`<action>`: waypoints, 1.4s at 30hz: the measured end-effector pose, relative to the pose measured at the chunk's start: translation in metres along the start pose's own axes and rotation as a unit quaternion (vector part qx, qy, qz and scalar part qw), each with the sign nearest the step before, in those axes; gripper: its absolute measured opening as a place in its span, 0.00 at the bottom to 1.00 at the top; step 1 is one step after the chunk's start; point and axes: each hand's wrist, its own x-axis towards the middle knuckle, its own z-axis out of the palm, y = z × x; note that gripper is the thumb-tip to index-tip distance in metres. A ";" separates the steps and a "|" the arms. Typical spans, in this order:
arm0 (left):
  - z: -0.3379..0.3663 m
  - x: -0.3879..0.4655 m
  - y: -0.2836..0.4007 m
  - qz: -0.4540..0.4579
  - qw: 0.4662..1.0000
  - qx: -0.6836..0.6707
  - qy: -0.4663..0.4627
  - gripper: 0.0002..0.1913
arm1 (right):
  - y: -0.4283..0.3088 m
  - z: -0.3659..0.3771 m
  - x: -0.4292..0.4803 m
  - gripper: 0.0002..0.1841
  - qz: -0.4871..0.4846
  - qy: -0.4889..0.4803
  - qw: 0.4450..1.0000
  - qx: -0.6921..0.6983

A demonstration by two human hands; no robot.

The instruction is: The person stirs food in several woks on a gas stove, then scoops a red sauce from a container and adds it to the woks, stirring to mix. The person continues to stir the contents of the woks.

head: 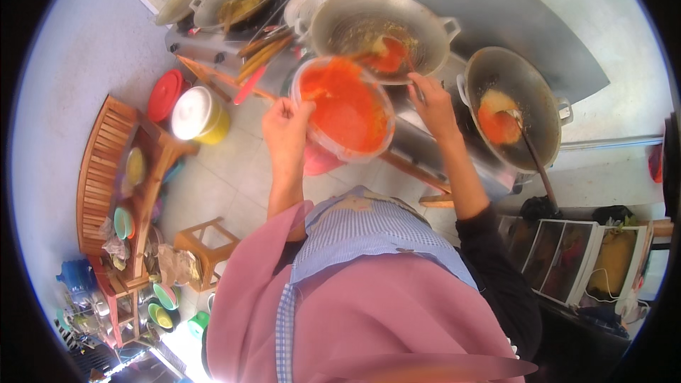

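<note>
My left hand (288,125) grips the rim of a translucent plastic tub (388,141). The tub is tilted and holds bright orange-red paste (346,109). To its right, my right hand (435,105) is closed on the thin handle of a ladle. The ladle's bowl (392,54), coated with orange-red paste, is over a large metal wok (433,21) beyond the tub. Yellowish bits and oil lie in that wok. A second wok (537,133) on the right contains oil, a patch of orange-red paste (497,122) and a long-handled spatula (534,157).
Two more woks stand at the far left, one (242,2) with yellowish contents. Wooden-handled utensils (266,56) lie on the stove's edge near a pink handle (249,85). Lidded buckets (213,122), a brown plastic stool (207,242) and a wooden bench (106,170) are at left. A glass-fronted cabinet (577,260) is at right.
</note>
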 end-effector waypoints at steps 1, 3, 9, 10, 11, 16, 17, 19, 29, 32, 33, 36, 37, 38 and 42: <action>0.000 -0.001 0.000 0.004 1.000 -0.001 -0.003 0.14 | -0.001 -0.004 -0.002 0.11 0.020 -0.045 0.999 0.011; -0.001 -0.001 0.002 0.009 1.000 0.007 -0.008 0.14 | -0.007 -0.015 -0.005 0.11 -0.015 0.061 0.998 -0.005; -0.007 -0.004 0.005 0.016 0.999 0.028 -0.021 0.12 | -0.044 -0.068 -0.028 0.08 0.104 0.114 0.942 0.297; -0.007 -0.003 0.004 0.027 0.999 0.032 -0.026 0.12 | -0.049 -0.069 -0.031 0.08 0.058 0.053 0.963 0.258; -0.008 -0.003 0.004 0.038 0.998 0.036 -0.035 0.12 | -0.054 -0.068 -0.035 0.08 -0.010 -0.001 0.975 0.220; -0.007 -0.001 0.002 0.053 0.996 0.061 -0.049 0.11 | -0.082 -0.039 -0.056 0.08 0.072 -0.114 0.962 0.239; -0.007 -0.001 0.003 0.056 0.995 0.063 -0.047 0.11 | -0.085 -0.034 -0.058 0.07 0.179 -0.095 0.935 0.290; -0.005 -0.002 0.004 0.053 0.996 0.052 -0.049 0.11 | -0.085 -0.030 -0.058 0.07 0.318 -0.053 0.879 0.352; 0.004 -0.011 0.013 -0.005 0.999 -0.001 -0.047 0.12 | -0.059 -0.070 -0.013 0.11 0.408 0.111 0.809 0.408; 0.005 -0.011 0.012 -0.020 0.998 -0.012 -0.058 0.13 | -0.052 -0.087 0.007 0.12 0.367 0.134 0.827 0.405; 0.005 -0.011 0.011 -0.029 0.998 -0.015 -0.057 0.13 | -0.047 -0.089 0.014 0.12 0.369 0.151 0.827 0.395; 0.005 -0.011 0.006 -0.038 0.997 -0.028 -0.056 0.13 | -0.031 -0.081 0.029 0.11 0.339 0.186 0.837 0.388; 0.006 -0.011 0.004 -0.034 0.997 -0.033 -0.055 0.12 | -0.025 -0.073 0.031 0.10 0.339 0.177 0.847 0.370; 0.007 -0.011 0.002 -0.040 0.997 -0.033 -0.052 0.12 | -0.021 -0.062 0.033 0.09 0.339 0.167 0.857 0.350; 0.003 -0.011 -0.002 -0.032 0.998 -0.025 -0.049 0.13 | -0.009 -0.022 0.016 0.09 0.235 0.083 0.951 0.181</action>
